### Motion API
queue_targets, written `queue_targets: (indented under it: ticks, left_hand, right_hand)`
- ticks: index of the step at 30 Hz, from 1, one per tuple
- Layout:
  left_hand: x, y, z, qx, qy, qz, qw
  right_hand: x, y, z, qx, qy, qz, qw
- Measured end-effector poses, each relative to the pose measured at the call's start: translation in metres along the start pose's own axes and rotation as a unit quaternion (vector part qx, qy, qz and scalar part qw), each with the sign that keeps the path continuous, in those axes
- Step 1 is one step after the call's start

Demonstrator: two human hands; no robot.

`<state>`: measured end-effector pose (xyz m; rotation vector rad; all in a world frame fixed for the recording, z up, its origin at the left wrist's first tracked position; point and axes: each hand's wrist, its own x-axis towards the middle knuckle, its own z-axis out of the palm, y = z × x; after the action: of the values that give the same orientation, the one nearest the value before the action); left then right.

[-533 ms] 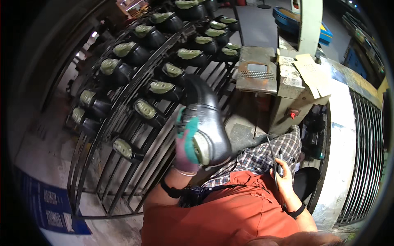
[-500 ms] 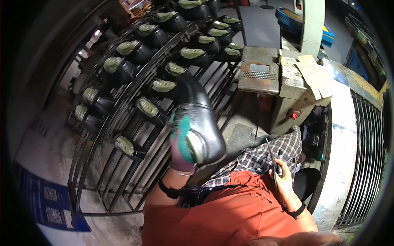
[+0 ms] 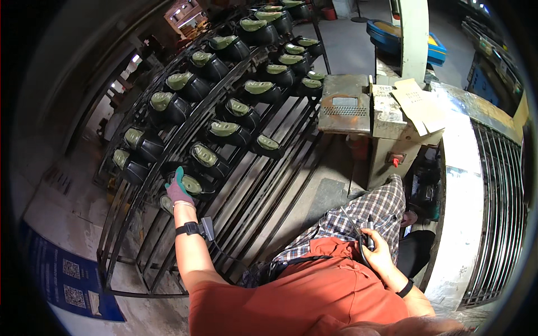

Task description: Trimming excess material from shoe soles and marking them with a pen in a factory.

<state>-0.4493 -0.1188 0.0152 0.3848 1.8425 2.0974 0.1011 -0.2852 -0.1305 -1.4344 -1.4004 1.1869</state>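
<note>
My left hand (image 3: 179,190), in a pink and teal glove, reaches out to the low near end of a metal rack. Its fingers close around the edge of a black leather boot (image 3: 192,184) with a pale green underside; part of the grip is hidden. Another such boot (image 3: 166,204) sits just beside the wrist. Above the hand lies a third boot (image 3: 203,155), underside up. Close to my lap, my right hand (image 3: 377,249) is bare and closed on a slim dark tool (image 3: 354,227) with a long thin end. A short dark piece shows at its fingers too.
Several more upturned boots fill the slanted black rack (image 3: 280,196). Right of it stand a scuffed metal box (image 3: 343,106) and a post with a red switch (image 3: 395,162). Yellow papers (image 3: 417,103) lie on a ledge. A worn table (image 3: 460,213) with metal bars is at the far right.
The boot my left hand held up in front of me has left it, and a boot now shows on the rack's middle bars. That hand has moved left to another boot. My right hand keeps its tool.
</note>
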Motion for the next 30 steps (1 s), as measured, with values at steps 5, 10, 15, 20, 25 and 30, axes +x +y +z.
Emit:
queue_targets:
  ticks: [5,10,15,20,25,30]
  left_hand:
    - [0.083,-0.018,-0.068,0.351,-0.018,0.155,0.923]
    - [-0.025,0.014,-0.011,0.473,0.034,0.361,0.803]
    - [-0.027,0.073,-0.058,0.678,0.015,0.279,0.68]
    - [0.043,0.01,-0.11,0.318,0.015,0.121,0.94]
    - [0.055,-0.001,-0.074,0.221,0.007,0.091,0.971]
    - [0.038,0.01,-0.033,0.477,0.094,0.214,0.847]
  right_hand:
    - [-0.005,-0.012,0.005,-0.025,-0.031,-0.071,0.997]
    - [-0.008,-0.012,0.002,0.002,-0.011,0.027,1.0]
    - [-0.011,-0.004,0.004,-0.044,-0.008,-0.021,0.999]
    - [-0.015,-0.013,0.004,-0.037,0.005,-0.025,0.999]
    - [-0.027,-0.015,0.002,-0.036,0.017,-0.009,0.999]
    - [-0.039,-0.038,-0.024,-0.055,0.04,0.003,0.998]
